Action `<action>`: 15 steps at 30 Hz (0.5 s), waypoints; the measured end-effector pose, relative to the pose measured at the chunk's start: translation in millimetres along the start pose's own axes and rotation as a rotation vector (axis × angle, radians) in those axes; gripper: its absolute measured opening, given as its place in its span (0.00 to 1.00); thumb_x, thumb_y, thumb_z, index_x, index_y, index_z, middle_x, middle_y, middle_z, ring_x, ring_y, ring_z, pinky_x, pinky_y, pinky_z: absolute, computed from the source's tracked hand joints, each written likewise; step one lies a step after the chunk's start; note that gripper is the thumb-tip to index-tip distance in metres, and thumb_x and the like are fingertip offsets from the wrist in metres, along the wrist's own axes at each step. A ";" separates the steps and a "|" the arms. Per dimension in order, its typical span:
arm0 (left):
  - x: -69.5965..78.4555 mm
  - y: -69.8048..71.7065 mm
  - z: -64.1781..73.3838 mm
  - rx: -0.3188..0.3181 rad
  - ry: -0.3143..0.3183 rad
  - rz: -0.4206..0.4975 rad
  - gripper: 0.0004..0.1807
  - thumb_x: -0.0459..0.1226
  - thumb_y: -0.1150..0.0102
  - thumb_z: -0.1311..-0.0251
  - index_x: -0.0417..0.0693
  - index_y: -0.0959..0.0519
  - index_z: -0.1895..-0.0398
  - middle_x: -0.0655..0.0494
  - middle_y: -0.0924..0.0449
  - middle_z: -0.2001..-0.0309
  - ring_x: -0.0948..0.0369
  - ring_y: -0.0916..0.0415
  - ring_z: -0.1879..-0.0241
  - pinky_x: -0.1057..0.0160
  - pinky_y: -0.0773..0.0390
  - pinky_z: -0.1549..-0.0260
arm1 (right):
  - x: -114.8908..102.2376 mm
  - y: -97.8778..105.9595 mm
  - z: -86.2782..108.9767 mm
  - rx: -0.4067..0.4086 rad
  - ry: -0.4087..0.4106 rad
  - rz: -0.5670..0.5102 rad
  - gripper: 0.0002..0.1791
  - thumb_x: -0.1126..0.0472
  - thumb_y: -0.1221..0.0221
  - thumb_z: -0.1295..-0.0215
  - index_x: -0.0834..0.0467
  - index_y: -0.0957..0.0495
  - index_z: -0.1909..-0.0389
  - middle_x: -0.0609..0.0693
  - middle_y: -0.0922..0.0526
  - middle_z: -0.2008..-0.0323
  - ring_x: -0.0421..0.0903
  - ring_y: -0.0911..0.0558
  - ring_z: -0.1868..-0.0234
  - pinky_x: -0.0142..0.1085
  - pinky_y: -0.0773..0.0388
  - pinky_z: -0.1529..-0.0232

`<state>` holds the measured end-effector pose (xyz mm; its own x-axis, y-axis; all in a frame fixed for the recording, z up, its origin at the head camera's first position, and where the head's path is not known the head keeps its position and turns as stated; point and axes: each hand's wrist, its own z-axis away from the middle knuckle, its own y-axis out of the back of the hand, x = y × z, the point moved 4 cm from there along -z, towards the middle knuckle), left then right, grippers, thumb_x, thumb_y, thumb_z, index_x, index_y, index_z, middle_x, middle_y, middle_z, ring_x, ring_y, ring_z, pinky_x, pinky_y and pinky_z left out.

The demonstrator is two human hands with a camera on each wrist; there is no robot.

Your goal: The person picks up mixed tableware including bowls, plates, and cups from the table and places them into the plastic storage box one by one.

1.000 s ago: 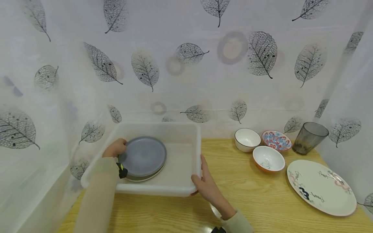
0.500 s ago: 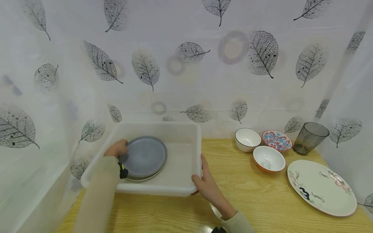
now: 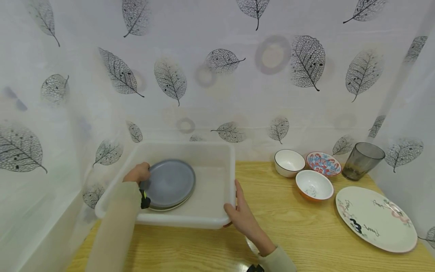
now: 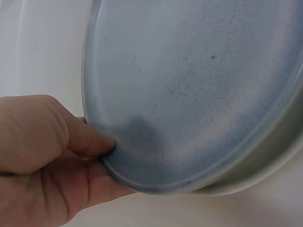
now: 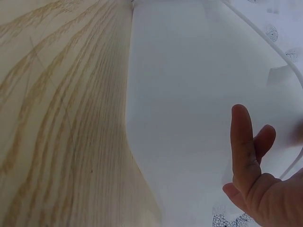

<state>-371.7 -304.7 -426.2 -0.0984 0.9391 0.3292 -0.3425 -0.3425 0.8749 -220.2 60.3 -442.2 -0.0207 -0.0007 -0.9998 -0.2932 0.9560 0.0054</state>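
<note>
A clear plastic tub (image 3: 210, 219) on the wooden worktop (image 3: 306, 234) holds a matte grey-blue plate (image 3: 170, 182) resting on a paler plate (image 3: 176, 206). The left hand (image 3: 137, 173) pinches the grey plate's left rim, thumb on top. The right hand (image 3: 241, 215), fingers straight, presses the tub's right wall. No writing is readable.

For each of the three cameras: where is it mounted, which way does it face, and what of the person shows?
Head: looks forward and down on the wooden table, white tub, both forearms and hands.
Left wrist: close on the left hand pinching the grey plate rim.
Right wrist: looks along the tub's outer wall; right hand fingers show.
Shared: plate and left hand appear in the head and left wrist views.
</note>
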 end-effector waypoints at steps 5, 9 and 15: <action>2.3 0.8 1.3 -0.004 -0.009 -0.030 0.22 0.28 0.59 0.35 0.20 0.35 0.41 0.25 0.29 0.45 0.40 0.27 0.50 0.43 0.25 0.49 | -0.9 0.2 0.2 0.004 0.003 -0.002 0.48 0.67 0.52 0.31 0.48 0.71 0.21 0.65 0.47 0.31 0.59 0.17 0.60 0.58 0.18 0.75; 3.2 1.0 2.4 -0.010 -0.009 -0.055 0.19 0.28 0.58 0.35 0.21 0.33 0.45 0.28 0.27 0.50 0.45 0.28 0.56 0.46 0.25 0.54 | -1.8 0.2 0.2 0.005 0.004 0.002 0.48 0.67 0.52 0.32 0.49 0.71 0.21 0.65 0.47 0.31 0.59 0.17 0.60 0.58 0.18 0.75; 5.0 0.5 4.6 0.001 -0.007 -0.098 0.15 0.27 0.56 0.36 0.23 0.30 0.51 0.32 0.24 0.57 0.47 0.28 0.61 0.49 0.25 0.59 | 0.4 0.3 0.6 -0.002 -0.001 0.010 0.47 0.67 0.53 0.31 0.46 0.71 0.21 0.65 0.46 0.31 0.58 0.17 0.60 0.59 0.18 0.74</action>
<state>-368.0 -300.2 -422.5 -0.0578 0.9679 0.2445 -0.3492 -0.2491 0.9033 -219.8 60.8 -442.7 -0.0223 0.0092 -0.9997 -0.2952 0.9553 0.0154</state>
